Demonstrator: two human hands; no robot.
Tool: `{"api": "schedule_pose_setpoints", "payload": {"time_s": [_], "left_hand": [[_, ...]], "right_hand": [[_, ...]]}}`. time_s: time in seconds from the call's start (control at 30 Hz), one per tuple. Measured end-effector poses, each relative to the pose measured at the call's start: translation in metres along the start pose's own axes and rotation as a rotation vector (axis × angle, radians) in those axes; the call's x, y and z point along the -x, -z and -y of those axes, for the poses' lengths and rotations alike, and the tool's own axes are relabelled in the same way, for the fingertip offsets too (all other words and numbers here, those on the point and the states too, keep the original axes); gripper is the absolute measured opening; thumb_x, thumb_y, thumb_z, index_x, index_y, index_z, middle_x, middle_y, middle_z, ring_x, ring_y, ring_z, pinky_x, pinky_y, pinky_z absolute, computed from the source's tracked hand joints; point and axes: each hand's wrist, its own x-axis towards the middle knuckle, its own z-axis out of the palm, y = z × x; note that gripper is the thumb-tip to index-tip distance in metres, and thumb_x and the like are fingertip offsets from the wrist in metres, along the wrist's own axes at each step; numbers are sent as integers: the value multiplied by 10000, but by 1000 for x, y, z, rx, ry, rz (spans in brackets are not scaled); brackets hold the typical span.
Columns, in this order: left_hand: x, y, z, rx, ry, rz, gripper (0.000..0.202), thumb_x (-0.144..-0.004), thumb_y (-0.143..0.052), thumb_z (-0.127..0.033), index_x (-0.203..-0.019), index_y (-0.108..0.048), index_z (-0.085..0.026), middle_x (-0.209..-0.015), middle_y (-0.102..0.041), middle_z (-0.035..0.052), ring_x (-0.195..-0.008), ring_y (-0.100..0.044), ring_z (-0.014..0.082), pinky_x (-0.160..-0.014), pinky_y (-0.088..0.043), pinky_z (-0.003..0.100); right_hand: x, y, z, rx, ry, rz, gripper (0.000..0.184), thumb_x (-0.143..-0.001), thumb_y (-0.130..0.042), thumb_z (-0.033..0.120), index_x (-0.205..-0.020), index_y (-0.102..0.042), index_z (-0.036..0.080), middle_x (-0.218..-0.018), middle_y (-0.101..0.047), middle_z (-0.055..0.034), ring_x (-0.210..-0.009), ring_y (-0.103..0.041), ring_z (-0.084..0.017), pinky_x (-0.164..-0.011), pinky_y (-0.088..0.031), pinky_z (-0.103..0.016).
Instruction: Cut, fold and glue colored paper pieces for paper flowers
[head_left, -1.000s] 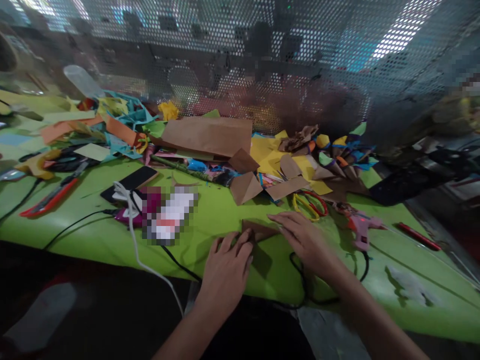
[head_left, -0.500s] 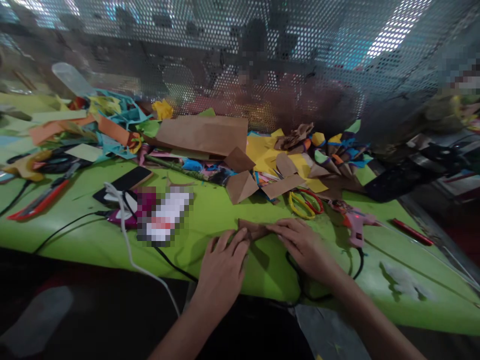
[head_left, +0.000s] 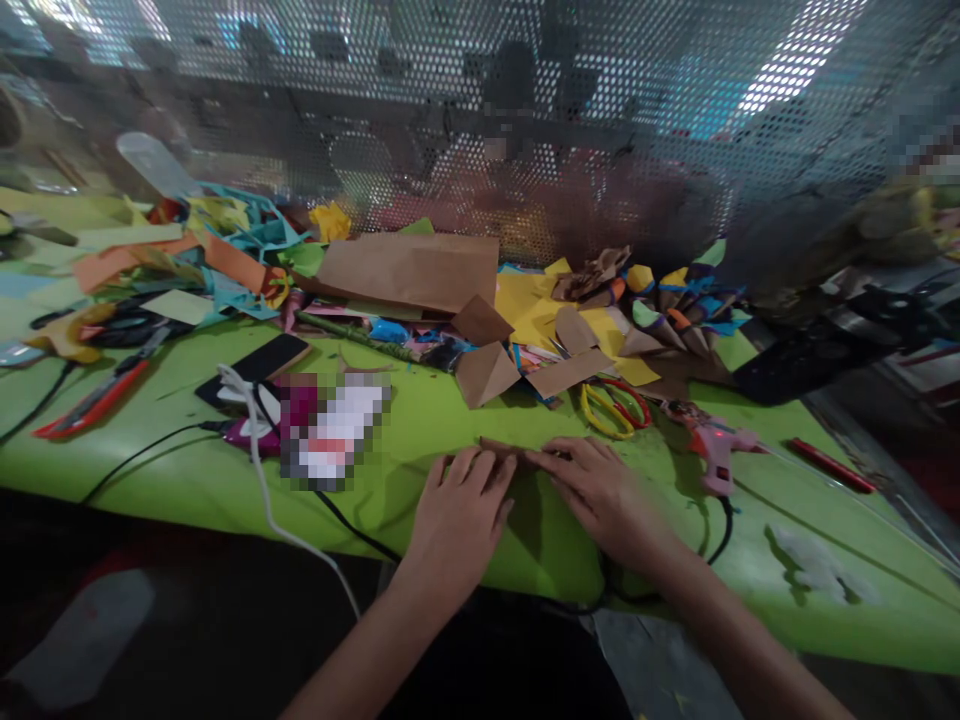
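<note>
A small piece of brown paper point(head_left: 495, 446), seemingly folded or rolled, lies at the green table's front between my two hands. My left hand point(head_left: 461, 515) bends its fingers down over the paper's left part, pressing it from above. At the right end, my right hand point(head_left: 600, 490) pinches the paper between thumb and fingers. Most of the paper is hidden under the fingers. Beyond my right hand are scissors point(head_left: 611, 420) with yellow and red handles. A pink glue gun point(head_left: 720, 455) stands further right, its small red light lit.
Brown paper sheets point(head_left: 412, 272), coloured scraps and several small paper cones point(head_left: 679, 335) crowd the back, before a perforated metal screen point(head_left: 420, 130). On the left lie a phone point(head_left: 262, 365), a purple plug block point(head_left: 251, 436) with cables and a red-handled tool point(head_left: 97, 400). A red stick-like object point(head_left: 831, 465) lies right.
My left hand has slid slightly right along the paper, closer to my right hand, so less of the paper shows. The view has shifted a little.
</note>
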Motion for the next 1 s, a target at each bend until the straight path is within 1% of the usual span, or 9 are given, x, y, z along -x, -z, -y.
{"api": "schedule_pose_setpoints", "payload": {"time_s": [0.1,0.2,0.43,0.67,0.77,0.9,1.0], "left_hand": [[-2,-1,0,-1,-6,6,424,-929,-565,-244,-1348,-503,-226,-1232,-599,62,-1200,-490,264,-980,-405,468],[-3,-2,1,-2,-10,-8,428,-923,-575,-240,-1345,-503,-226,-1237,-590,67,-1211,-481,261,-988,-402,464],[1,0,5,6,-15,-44,317,-942,-547,-265,-1256,-561,-231,-1253,-599,58,-1215,-480,262,-1006,-391,478],[8,13,17,5,83,-129,279,-950,-528,-244,-1221,-596,-230,-1214,-625,66,-1199,-488,269,-1005,-399,479],[9,15,19,5,89,-129,305,-958,-514,-250,-1254,-586,-250,-1217,-613,72,-1199,-486,273,-994,-411,481],[8,12,17,4,56,-106,339,-958,-515,-256,-1288,-573,-300,-1229,-586,76,-1199,-482,280,-984,-425,490],[6,8,16,11,52,-87,308,-953,-523,-259,-1249,-602,-287,-1231,-577,83,-1194,-482,283,-976,-435,484]], "right_hand": [[-1,-1,3,46,4,34,422,-906,-470,102,-1260,-642,254,-1150,-658,-105,-1026,-592,-282,-839,-506,-464],[-2,-1,5,67,2,34,421,-891,-491,95,-1244,-649,257,-1148,-659,-100,-1024,-590,-277,-851,-498,-447],[-5,0,10,86,17,30,397,-897,-493,106,-1226,-653,261,-1156,-661,-95,-1025,-593,-274,-841,-489,-437],[-10,-2,12,75,35,25,353,-901,-520,113,-1196,-668,239,-1161,-662,-105,-1033,-598,-272,-849,-493,-435],[-12,-3,15,84,35,31,349,-897,-521,114,-1190,-672,228,-1158,-661,-109,-1040,-592,-284,-849,-492,-451],[-15,-3,18,80,33,65,402,-889,-489,86,-1225,-654,232,-1173,-653,-107,-1050,-585,-291,-853,-488,-463],[-13,0,14,47,24,37,388,-910,-467,97,-1217,-657,237,-1181,-644,-110,-1057,-576,-286,-868,-482,-463]]}}
